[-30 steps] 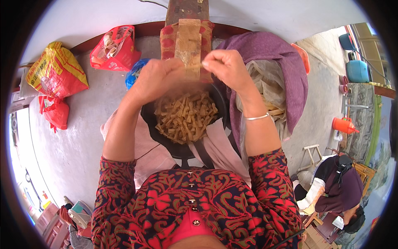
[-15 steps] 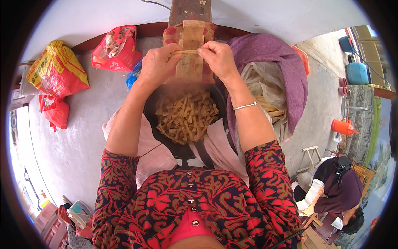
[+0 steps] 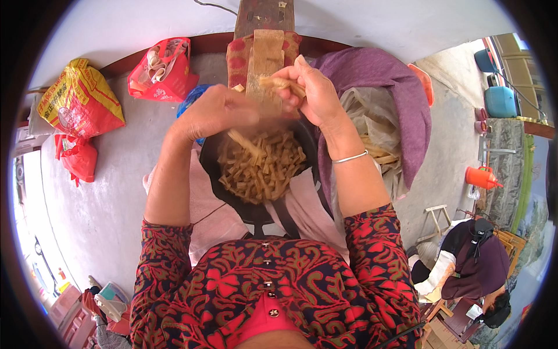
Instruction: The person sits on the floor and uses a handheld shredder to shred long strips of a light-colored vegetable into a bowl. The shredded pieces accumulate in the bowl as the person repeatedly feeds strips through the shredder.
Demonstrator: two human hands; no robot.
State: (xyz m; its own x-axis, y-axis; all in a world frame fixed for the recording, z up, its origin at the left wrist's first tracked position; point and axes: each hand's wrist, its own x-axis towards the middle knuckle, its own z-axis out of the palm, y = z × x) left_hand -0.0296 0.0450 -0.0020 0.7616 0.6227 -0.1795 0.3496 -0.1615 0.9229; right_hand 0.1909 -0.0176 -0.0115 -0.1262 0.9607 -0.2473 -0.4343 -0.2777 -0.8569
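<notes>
My right hand (image 3: 319, 96) is closed around a tan, stick-like strip (image 3: 283, 85), its fingers bent and the strip's ends showing. My left hand (image 3: 218, 113) is smeared by motion over the far left of the pan, so its fingers are hard to read. Just under it a pale tan piece (image 3: 246, 143) is in the air or on top of the heap. Below both hands, a dark round pan (image 3: 253, 214) holds a heap of short tan pieces (image 3: 261, 174). Beyond the hands a narrow wooden board (image 3: 268, 46) rests on a red patterned cloth (image 3: 236, 58).
A purple cloth (image 3: 415, 116) wraps a clear plastic bag with longer tan strips (image 3: 381, 154) on the right. Pink cloth (image 3: 212, 227) lies around the pan. Red bags (image 3: 160, 87) and a yellow-red sack (image 3: 81, 99) stand left. Another person (image 3: 476, 256) sits at lower right.
The hands were together, stretching a strip between them; now they are apart. My left hand has swung down over the pan, and the right has turned inward with a strip.
</notes>
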